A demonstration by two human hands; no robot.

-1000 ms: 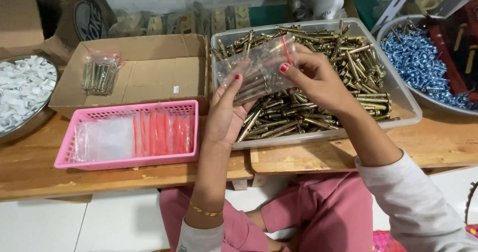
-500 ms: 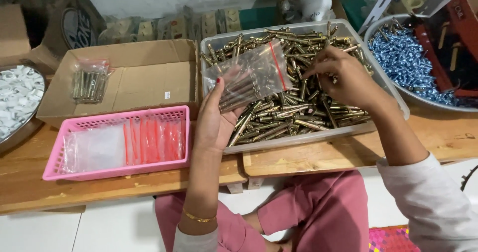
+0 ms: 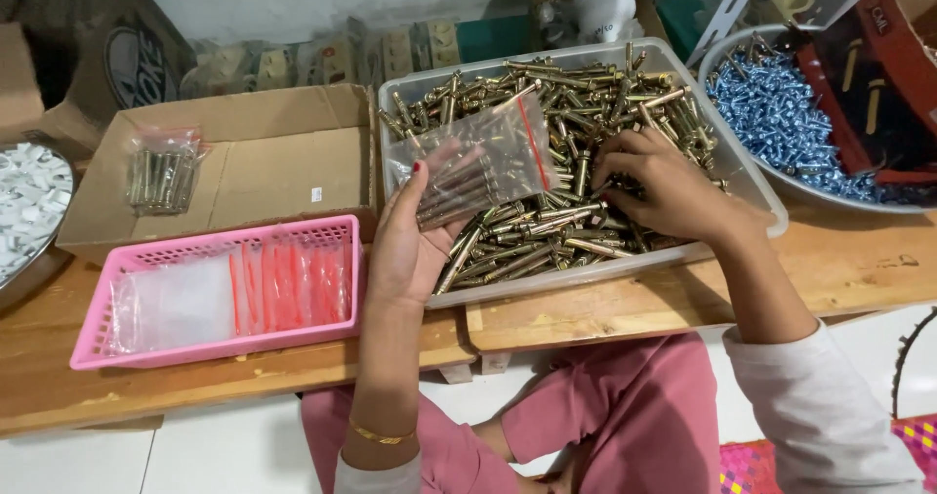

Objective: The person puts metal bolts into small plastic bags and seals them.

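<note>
Left hand point(image 3: 415, 235) grasping thin clear plastic bag point(image 3: 478, 162) with long bolts inside, right hand point(image 3: 659, 182) fingers curled into heap of brass-coloured metal bolts point(image 3: 586, 123), translucent rectangular tub point(image 3: 756, 186)

The right hand point(image 3: 656, 184) rests on the heap of brass-coloured anchor bolts point(image 3: 586, 221), its fingertips hidden among them, so whether they grip a bolt cannot be told. The left hand point(image 3: 415, 235) shows only its back, its palm concealed behind the clear bag point(image 3: 488, 157). The dish of white clips point(image 3: 27, 201) is cut off by the left edge, the bowl of blue screws point(image 3: 781, 123) by the right.
</note>
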